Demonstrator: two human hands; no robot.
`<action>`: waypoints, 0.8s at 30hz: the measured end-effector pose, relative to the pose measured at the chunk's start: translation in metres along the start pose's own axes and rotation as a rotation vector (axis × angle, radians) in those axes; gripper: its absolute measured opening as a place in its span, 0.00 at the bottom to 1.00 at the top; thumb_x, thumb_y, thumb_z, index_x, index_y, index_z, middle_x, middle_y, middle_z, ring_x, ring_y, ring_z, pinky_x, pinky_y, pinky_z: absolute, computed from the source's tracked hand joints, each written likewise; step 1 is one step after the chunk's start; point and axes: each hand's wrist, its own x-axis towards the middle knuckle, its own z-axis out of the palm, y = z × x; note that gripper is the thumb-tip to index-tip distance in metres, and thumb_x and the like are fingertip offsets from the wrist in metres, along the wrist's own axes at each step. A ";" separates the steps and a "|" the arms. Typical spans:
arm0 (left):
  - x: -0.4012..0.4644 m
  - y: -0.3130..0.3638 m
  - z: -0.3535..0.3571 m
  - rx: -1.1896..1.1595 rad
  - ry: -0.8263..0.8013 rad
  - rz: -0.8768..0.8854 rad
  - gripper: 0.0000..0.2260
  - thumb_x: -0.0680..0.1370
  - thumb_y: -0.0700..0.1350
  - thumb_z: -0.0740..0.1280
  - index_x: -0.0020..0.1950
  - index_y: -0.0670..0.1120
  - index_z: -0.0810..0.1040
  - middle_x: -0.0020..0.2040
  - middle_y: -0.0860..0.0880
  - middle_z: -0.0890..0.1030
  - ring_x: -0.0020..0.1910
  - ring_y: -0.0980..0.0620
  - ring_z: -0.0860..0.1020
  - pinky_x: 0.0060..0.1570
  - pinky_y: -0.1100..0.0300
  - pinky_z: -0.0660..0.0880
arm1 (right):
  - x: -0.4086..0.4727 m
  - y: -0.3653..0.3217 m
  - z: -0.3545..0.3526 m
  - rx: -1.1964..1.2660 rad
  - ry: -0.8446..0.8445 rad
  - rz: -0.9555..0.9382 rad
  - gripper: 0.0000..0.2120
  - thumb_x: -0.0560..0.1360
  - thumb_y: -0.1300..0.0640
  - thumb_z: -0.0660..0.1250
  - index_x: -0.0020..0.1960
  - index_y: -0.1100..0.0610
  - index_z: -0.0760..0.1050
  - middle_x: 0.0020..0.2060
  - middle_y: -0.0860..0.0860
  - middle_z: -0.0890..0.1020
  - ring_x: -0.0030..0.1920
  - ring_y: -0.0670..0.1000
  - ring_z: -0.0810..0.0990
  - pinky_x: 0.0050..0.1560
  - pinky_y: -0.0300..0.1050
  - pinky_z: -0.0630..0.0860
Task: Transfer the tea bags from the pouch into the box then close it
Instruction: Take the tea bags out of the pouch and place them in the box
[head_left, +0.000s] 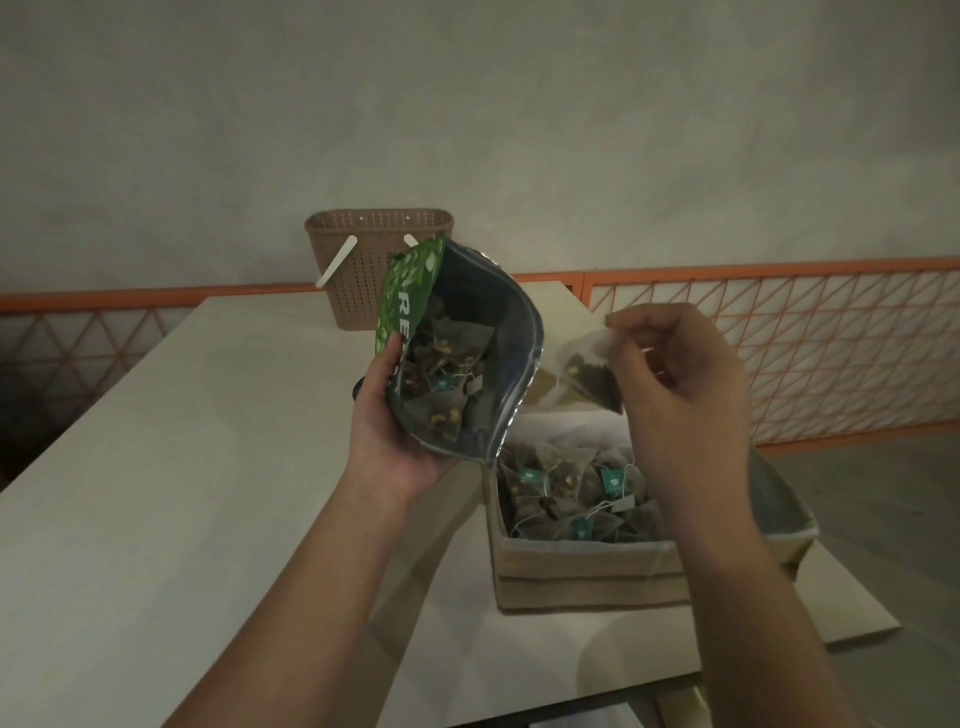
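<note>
My left hand (387, 431) grips a green pouch (415, 296) from below, its silver-lined mouth gaping toward me with several pyramid tea bags (447, 384) inside. To its right my right hand (680, 384) pinches one pyramid tea bag (589, 376) by its top corner, held in the air above the back of the box. The open cardboard box (582, 571) stands on the table below my right hand. Several tea bags with teal tags (576, 491) lie in it.
A tan perforated basket (374, 260) with white handles stands at the table's far edge, behind the pouch. An orange mesh railing (831, 353) runs along the back and right. The pale table (182, 467) stretches to the left. The box lid flap (852, 608) lies open at the right.
</note>
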 end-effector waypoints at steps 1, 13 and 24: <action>0.001 0.000 0.000 -0.009 -0.007 0.001 0.28 0.79 0.64 0.63 0.74 0.49 0.76 0.69 0.40 0.79 0.61 0.37 0.81 0.52 0.44 0.81 | -0.003 0.004 -0.003 -0.035 -0.012 0.010 0.07 0.76 0.65 0.66 0.49 0.54 0.78 0.39 0.45 0.80 0.35 0.40 0.77 0.34 0.30 0.72; 0.001 -0.003 -0.001 0.067 -0.024 0.059 0.27 0.82 0.62 0.59 0.72 0.46 0.77 0.63 0.42 0.83 0.56 0.42 0.84 0.49 0.52 0.83 | -0.022 0.000 0.044 -0.508 -0.284 -0.376 0.09 0.74 0.54 0.67 0.51 0.54 0.83 0.44 0.48 0.81 0.47 0.49 0.75 0.50 0.38 0.70; 0.002 0.003 -0.011 0.073 -0.027 0.094 0.28 0.80 0.61 0.63 0.75 0.45 0.75 0.75 0.43 0.73 0.76 0.43 0.71 0.79 0.48 0.61 | -0.022 0.003 0.092 -1.134 -0.648 -0.330 0.18 0.81 0.48 0.55 0.63 0.53 0.77 0.64 0.54 0.74 0.67 0.57 0.64 0.74 0.55 0.49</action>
